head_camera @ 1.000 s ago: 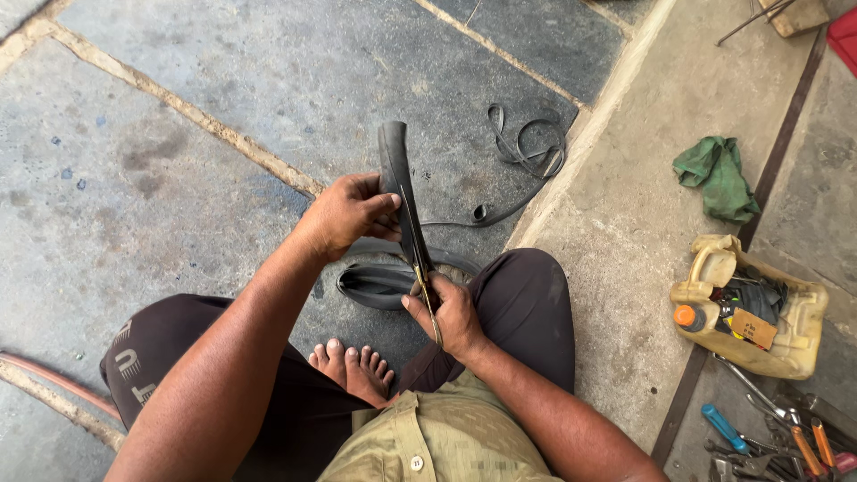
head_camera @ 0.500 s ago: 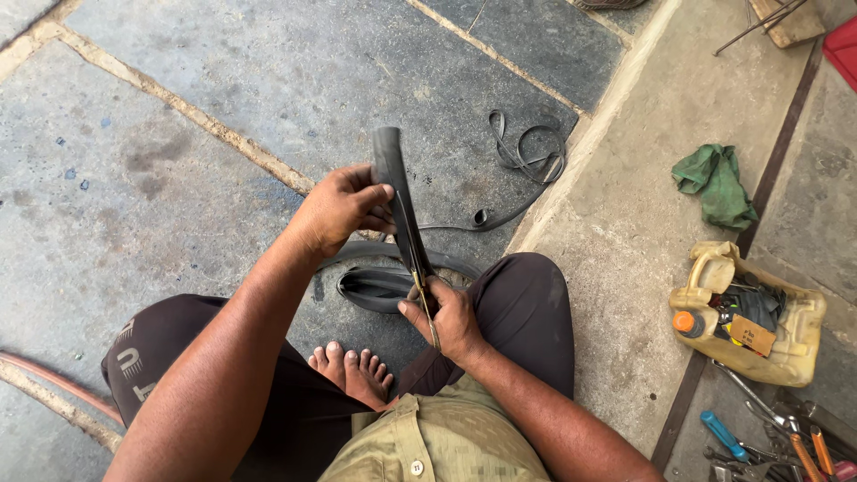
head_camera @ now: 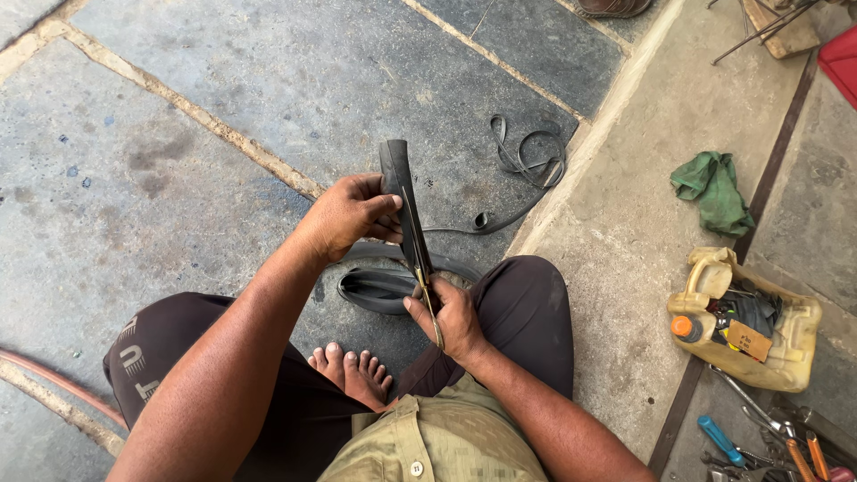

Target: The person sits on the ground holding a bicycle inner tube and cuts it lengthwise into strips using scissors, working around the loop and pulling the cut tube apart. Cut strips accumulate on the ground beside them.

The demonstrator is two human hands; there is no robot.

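Note:
My left hand (head_camera: 350,214) grips the upper part of a black rubber inner tube (head_camera: 395,171), holding it upright and stretched. Below it, my right hand (head_camera: 451,317) holds a pair of scissors (head_camera: 424,287) whose blades run up along the edge of the tube. The rest of the tube (head_camera: 379,287) lies folded on the stone floor between my knees. A thin cut rubber strip (head_camera: 527,161) curls on the floor beyond my hands.
My bare foot (head_camera: 353,370) rests below the tube. To the right are a green rag (head_camera: 716,189), a cut yellow jerrycan (head_camera: 786,357) holding small items, and several hand tools (head_camera: 759,433). A hose (head_camera: 62,386) runs at the lower left.
Both hands and the tube have stayed almost in place; the view shifted slightly. The scissors remain along the tube's edge.

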